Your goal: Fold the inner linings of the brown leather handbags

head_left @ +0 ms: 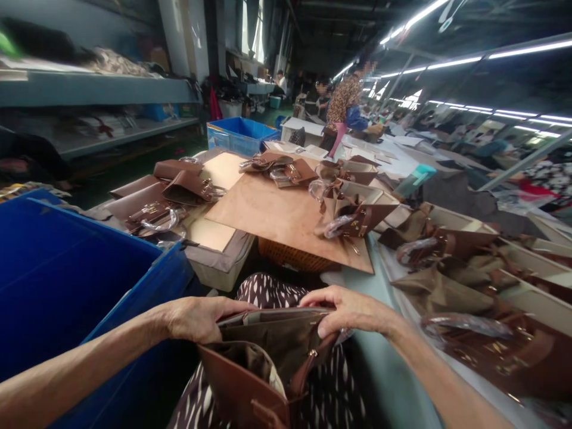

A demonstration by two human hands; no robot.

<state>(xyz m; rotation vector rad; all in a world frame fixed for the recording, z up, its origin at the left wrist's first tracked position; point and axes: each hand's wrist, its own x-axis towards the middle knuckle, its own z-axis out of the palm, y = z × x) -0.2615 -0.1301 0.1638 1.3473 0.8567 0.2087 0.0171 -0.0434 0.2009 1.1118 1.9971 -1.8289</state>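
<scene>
An open brown handbag (pixel 250 381) with a dark olive lining rests on my lap, over a dark patterned garment with white marks. My left hand (pixel 196 317) grips the bag's upper rim at its left corner, the fingers partly hidden by the edge. At the right corner, my right hand (pixel 346 310) pinches the same rim between thumb and fingers. A small metal clasp shows on the bag's right side, below my right hand. Inside the bag, a light-edged lining fold stands up near the front panel.
A brown board (pixel 286 220) ahead carries several brown bags. More bags (pixel 500 339) crowd the table at right. A large blue bin (pixel 75 268) stands at left, another blue bin (pixel 241 132) farther ahead. A person (pixel 344 107) stands beyond the board.
</scene>
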